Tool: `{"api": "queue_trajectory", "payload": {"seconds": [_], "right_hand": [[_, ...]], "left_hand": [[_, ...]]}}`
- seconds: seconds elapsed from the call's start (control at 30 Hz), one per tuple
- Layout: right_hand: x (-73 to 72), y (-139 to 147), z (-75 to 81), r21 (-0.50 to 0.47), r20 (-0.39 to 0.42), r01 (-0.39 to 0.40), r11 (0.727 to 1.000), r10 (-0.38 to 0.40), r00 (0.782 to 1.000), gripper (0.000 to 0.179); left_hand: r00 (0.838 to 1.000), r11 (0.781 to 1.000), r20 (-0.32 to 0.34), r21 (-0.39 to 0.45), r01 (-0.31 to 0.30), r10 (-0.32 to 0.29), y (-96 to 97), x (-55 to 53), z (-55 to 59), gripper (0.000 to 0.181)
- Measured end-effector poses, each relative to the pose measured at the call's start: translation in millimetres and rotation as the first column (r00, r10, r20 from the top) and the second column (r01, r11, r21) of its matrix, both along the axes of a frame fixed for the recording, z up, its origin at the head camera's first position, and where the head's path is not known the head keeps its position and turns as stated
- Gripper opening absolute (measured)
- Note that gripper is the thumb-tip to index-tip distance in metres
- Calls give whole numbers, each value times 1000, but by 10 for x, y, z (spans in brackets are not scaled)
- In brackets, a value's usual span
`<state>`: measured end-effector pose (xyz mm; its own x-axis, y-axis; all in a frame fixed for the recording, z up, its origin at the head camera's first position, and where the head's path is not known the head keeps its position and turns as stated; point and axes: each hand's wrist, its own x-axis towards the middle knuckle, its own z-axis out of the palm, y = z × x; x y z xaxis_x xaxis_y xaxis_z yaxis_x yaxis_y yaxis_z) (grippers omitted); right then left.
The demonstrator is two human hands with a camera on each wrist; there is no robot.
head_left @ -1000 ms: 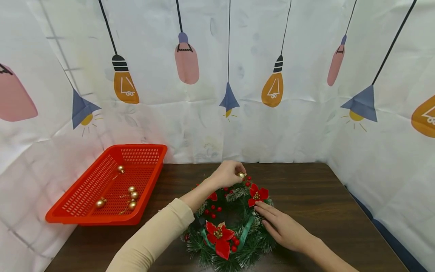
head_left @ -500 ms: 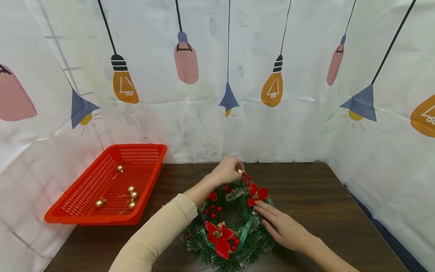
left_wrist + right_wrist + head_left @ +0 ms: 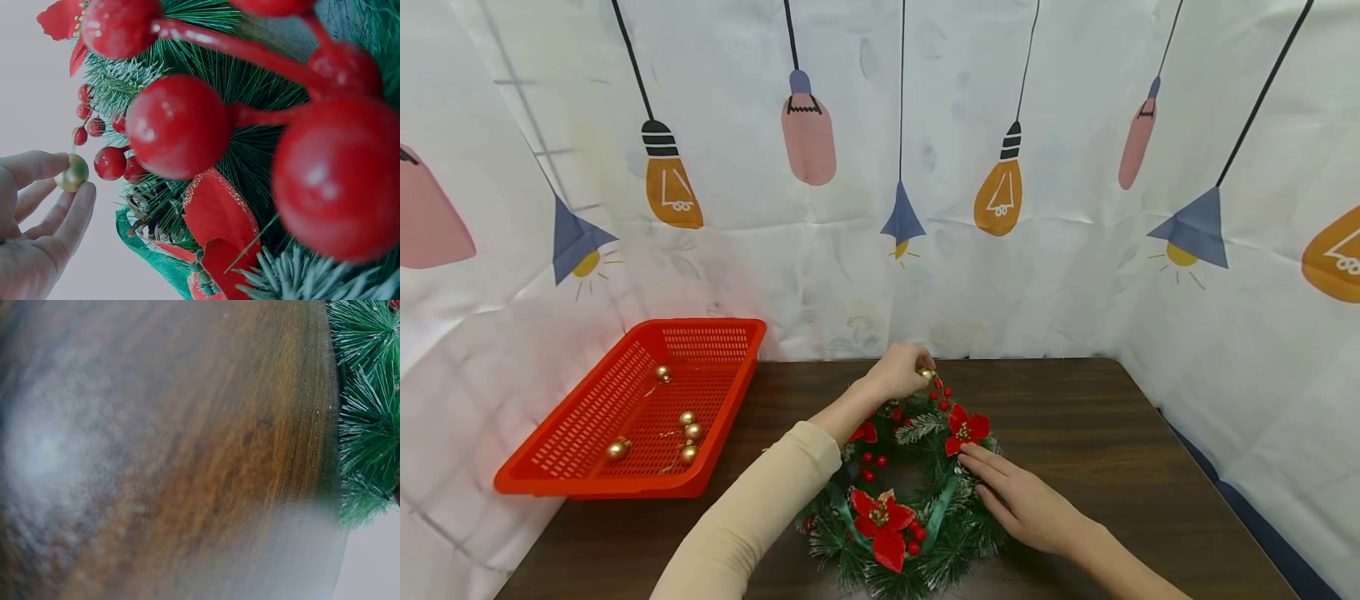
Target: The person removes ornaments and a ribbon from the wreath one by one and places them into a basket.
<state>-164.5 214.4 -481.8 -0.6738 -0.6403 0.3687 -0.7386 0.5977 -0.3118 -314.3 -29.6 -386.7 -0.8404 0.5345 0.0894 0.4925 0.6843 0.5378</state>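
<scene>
A green Christmas wreath with red poinsettias, red berries and frosted sprigs lies on the table. Over its far edge, my left hand pinches a small gold ball ornament between thumb and fingers. In the left wrist view the ornament hangs by red berries, and a thin loop shows at its top. My right hand rests on the wreath's right side, fingers extended by the right poinsettia. The right wrist view shows only wreath needles and tabletop, not the hand.
A red plastic basket stands at the left with several gold ball ornaments inside. The dark wooden table runs back to a white curtain printed with lamps.
My left hand has moved slightly up and away from the wreath's far edge with the gold ball ornament. The right hand has kept its place on the wreath.
</scene>
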Motion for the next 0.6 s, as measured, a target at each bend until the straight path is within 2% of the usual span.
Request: {"api": "queue_trajectory", "payload": {"seconds": [0.6], "right_hand": [[-3, 10, -20, 6, -10, 9, 1000, -9, 1000, 45]], "left_hand": [[1000, 1000, 22, -17, 3, -3, -38, -60, -49, 16]]}}
